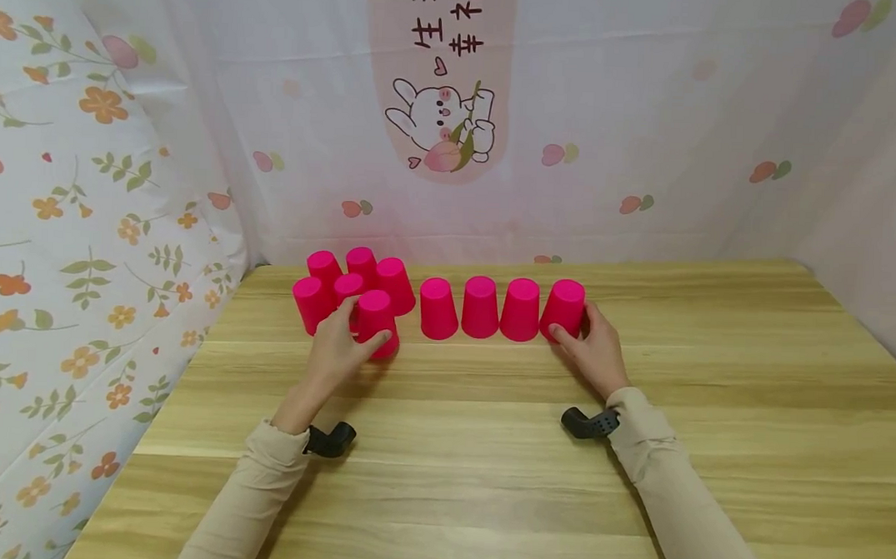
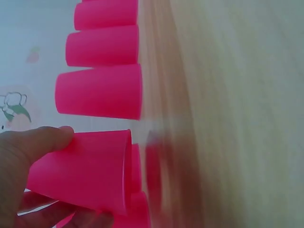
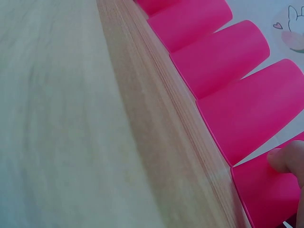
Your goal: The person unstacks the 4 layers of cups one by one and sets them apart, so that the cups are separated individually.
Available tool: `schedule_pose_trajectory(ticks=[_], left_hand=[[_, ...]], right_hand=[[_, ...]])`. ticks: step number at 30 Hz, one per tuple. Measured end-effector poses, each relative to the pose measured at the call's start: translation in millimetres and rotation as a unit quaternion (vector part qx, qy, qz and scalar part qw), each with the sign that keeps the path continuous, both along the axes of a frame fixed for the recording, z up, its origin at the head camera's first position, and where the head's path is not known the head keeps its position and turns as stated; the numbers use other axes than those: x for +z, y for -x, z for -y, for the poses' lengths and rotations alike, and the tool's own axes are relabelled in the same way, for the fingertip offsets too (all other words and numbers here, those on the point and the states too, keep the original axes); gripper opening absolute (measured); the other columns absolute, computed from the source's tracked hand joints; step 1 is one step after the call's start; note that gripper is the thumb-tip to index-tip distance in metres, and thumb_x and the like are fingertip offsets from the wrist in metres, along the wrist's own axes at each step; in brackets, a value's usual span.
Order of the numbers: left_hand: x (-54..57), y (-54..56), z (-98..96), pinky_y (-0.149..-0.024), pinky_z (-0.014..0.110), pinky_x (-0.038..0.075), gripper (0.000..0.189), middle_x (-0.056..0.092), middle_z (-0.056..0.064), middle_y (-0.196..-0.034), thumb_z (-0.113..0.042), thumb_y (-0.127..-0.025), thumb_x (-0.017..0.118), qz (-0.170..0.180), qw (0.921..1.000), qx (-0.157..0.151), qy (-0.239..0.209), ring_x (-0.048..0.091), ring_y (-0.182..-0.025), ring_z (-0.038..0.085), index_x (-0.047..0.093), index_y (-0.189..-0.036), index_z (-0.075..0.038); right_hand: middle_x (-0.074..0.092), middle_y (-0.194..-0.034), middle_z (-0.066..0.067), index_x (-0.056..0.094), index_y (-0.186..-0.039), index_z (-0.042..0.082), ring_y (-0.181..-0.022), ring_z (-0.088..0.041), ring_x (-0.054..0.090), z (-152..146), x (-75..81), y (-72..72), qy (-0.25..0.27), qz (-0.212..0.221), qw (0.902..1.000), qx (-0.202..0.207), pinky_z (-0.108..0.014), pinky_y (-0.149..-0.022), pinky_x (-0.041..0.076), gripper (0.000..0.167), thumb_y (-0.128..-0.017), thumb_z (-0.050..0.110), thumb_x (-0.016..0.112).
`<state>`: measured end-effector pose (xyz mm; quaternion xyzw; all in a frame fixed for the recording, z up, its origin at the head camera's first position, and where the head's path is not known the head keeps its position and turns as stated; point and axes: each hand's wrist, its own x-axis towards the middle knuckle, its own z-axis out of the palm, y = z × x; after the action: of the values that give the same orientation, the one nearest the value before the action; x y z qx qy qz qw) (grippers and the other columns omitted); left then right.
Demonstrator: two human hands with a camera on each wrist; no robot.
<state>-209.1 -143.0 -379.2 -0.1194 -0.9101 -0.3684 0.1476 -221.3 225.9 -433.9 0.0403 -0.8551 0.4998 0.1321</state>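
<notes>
My left hand (image 1: 335, 351) grips an upside-down pink plastic cup (image 1: 376, 311) between thumb and fingers. In the left wrist view this cup (image 2: 85, 168) has its rim slightly off the tabletop. Further right, my right hand (image 1: 598, 353) holds another upside-down pink cup (image 1: 565, 304) at the right end of a row, thumb (image 3: 285, 159) on its near side. That cup's rim meets the table. Between the hands stand more matching cups, among them one (image 1: 438, 310) at the row's left end and one (image 1: 520, 310) beside the right-hand cup.
Several more inverted pink cups cluster behind and left of my left hand, such as one (image 1: 395, 287) at the cluster's right. The wooden table (image 1: 469, 480) ends at a printed cloth backdrop (image 1: 613, 112). A flowered cloth (image 1: 66, 254) hangs along the left side.
</notes>
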Motion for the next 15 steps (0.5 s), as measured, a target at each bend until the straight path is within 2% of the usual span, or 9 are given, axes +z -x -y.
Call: schedule_pose_trajectory(ticks=[3, 7, 15], left_hand=[[-4.1, 1.1, 2.6, -0.071, 0.040, 0.053, 0.055, 0.062, 0.016, -0.092, -0.015, -0.074, 0.079, 0.008, 0.9999, 0.002, -0.012, 0.060, -0.083, 0.029, 0.049, -0.117, 0.003], [-7.4, 2.0, 4.3, -0.071, 0.041, 0.054, 0.053, 0.062, 0.017, -0.092, -0.014, -0.074, 0.079, 0.007, 1.0000, 0.004, -0.001, 0.060, -0.084, 0.030, 0.051, -0.114, 0.004], [-5.6, 2.3, 5.1, -0.069, 0.039, 0.053, 0.051, 0.062, 0.016, -0.092, -0.017, -0.075, 0.077, 0.018, 0.9997, 0.002, 0.017, 0.059, -0.079, 0.029, 0.050, -0.113, 0.003]], right_hand=[[0.053, -0.121, -0.021, 0.042, -0.129, -0.001, -0.111, -0.035, 0.051, 0.8, 0.4, 0.8, -0.003, 0.002, 1.0000, -0.001, -0.046, -0.094, 0.042, 0.054, -0.085, 0.018, 0.067], [0.053, -0.121, -0.021, 0.042, -0.129, -0.002, -0.111, -0.035, 0.051, 1.1, 0.5, 0.8, -0.004, 0.003, 1.0000, -0.001, -0.046, -0.094, 0.042, 0.054, -0.085, 0.019, 0.067], [0.053, -0.120, -0.021, 0.042, -0.128, -0.001, -0.109, -0.035, 0.052, -0.2, 1.3, -1.1, -0.001, 0.000, 1.0000, -0.001, -0.046, -0.093, 0.043, 0.052, -0.085, 0.018, 0.067]])
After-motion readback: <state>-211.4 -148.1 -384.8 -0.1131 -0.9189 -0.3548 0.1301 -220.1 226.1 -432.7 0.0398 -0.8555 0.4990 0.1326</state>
